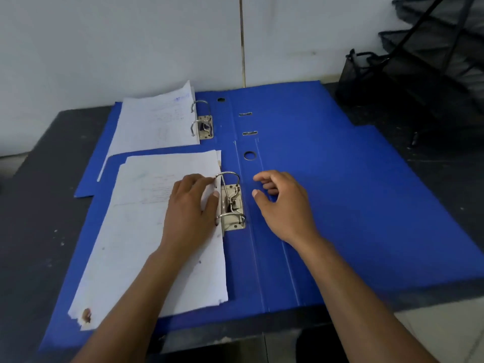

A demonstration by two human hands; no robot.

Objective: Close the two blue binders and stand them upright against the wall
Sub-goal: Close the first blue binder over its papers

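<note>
Both blue lever-arch binders lie open and flat on the dark desk (34, 195), the near binder (340, 210) partly overlapping the far binder (282, 106), whose far edge sits close to the white wall (131, 43). The left hand (191, 205) lies flat and unclenched on the near binder's sheaf of papers (146, 226), fingertips touching the upper ring of the lever-arch mechanism (231, 203); it presses rather than grasps. The right hand (282, 205) hovers loosely curled just to the other side of that mechanism, over the spine, holding nothing. The rings look joined, though the lever's position is hard to read. If the cover beyond the right hand is swung over before the left hand is clear, fingers by the rings could be pinched. The sheets under the left palm sit skewed, with a torn lower corner, so the closing cover may crease whatever sticks out. Lifting the near binder could also drag the far one, which lies under it, towards the black mesh tray (432, 61) or off square.
</note>
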